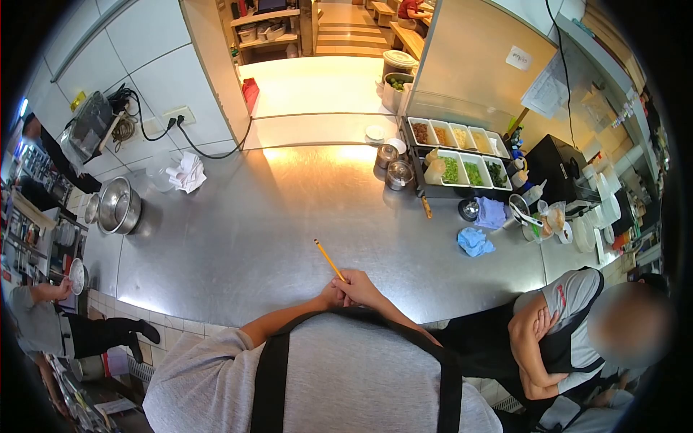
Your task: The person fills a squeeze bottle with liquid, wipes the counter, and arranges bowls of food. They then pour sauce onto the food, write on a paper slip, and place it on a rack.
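Note:
A yellow pencil [329, 259] slants up and to the left from my right hand [361, 289], its eraser end pointing away from me. The right hand's fingers are closed around its lower part. My left hand [332, 294] lies against the right one at the front edge of the steel counter [238, 238]. Most of the left hand's fingers are hidden behind the right hand, so its grip is not visible.
Metal bowls [119, 206] and a crumpled white cloth [188, 173] lie at the left. White food trays [473, 174], metal pots [399, 174] and a blue cloth [475, 242] occupy the right. A co-worker with folded arms [538, 339] stands close at my right.

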The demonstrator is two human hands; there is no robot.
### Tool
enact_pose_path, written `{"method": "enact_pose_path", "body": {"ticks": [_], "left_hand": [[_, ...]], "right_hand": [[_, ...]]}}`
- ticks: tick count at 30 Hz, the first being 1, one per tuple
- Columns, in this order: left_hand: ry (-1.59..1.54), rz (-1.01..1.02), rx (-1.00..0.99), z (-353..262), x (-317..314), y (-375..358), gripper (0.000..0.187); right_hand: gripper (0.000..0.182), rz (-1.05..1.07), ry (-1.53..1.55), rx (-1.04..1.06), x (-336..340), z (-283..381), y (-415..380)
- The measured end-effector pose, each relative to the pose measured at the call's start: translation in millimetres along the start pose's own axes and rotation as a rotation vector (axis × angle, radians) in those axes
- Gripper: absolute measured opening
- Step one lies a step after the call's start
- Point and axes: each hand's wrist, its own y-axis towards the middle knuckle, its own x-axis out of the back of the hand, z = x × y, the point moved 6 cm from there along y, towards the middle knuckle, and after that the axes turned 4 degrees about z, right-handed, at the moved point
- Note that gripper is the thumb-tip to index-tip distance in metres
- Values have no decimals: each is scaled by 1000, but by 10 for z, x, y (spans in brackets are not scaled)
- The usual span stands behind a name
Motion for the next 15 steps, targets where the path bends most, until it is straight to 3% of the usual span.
{"method": "enact_pose_path", "body": {"ticks": [12,15], "left_hand": [[-157,2,-38,258,-183,89,29],[-442,-27,45,443,-348,187,29]], "right_hand": [[20,-18,47,16,16,-21,29],[19,-12,43,3,13,-22,23]]}}
